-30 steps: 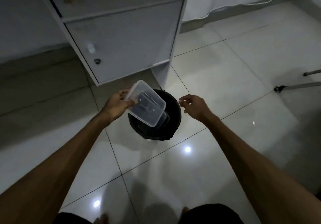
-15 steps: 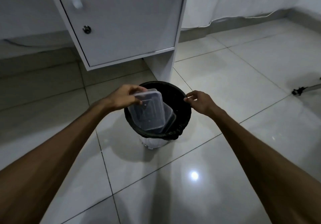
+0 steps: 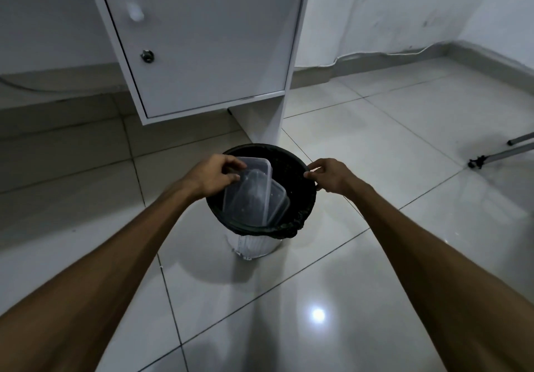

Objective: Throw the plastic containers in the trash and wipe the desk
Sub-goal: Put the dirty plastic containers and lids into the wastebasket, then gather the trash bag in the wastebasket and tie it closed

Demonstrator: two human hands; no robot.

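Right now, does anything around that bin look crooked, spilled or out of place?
Nothing is spilled. Two clear plastic containers stand tilted on edge in the trash bin, the upper one still pinched by the left hand. The right hand grips the bin's rim.

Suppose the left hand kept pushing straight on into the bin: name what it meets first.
Probably the second container lying inside the bin, beneath the one the left hand holds; depth is unclear.

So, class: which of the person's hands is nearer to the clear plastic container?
Left. The left hand pinches the clear plastic container by its top edge over the trash bin; the right hand grips the bin's far rim, apart from it.
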